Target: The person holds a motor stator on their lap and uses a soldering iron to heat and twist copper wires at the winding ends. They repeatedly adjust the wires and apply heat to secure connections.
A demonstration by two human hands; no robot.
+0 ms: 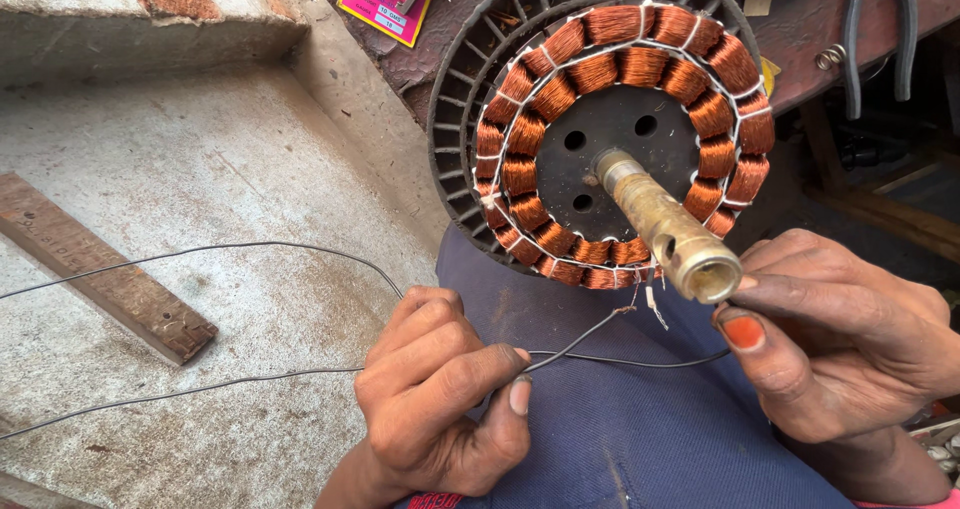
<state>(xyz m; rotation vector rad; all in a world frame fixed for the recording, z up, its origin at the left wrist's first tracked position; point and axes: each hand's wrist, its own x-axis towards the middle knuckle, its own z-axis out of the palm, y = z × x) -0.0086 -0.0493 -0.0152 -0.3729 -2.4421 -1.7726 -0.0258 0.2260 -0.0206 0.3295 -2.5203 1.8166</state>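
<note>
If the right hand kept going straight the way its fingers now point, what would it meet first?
The right hand points left toward the brass shaft of the copper-wound stator; its fingertips look already at the shaft's open end. Past that, probably the thin dark wire, though depth is unclear.

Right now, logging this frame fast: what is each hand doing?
Left hand: closed, pinching the thin dark wire.
Right hand: fingers curled, touching the wire's other end beside the brass shaft.

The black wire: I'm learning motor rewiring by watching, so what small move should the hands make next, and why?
Probably draw the black wire taut toward the brass shaft. The left hand pinches it where a bare-ended strand branches off, the right hand holds its other end at the shaft's tip, and it sags between them across the lap.
</note>
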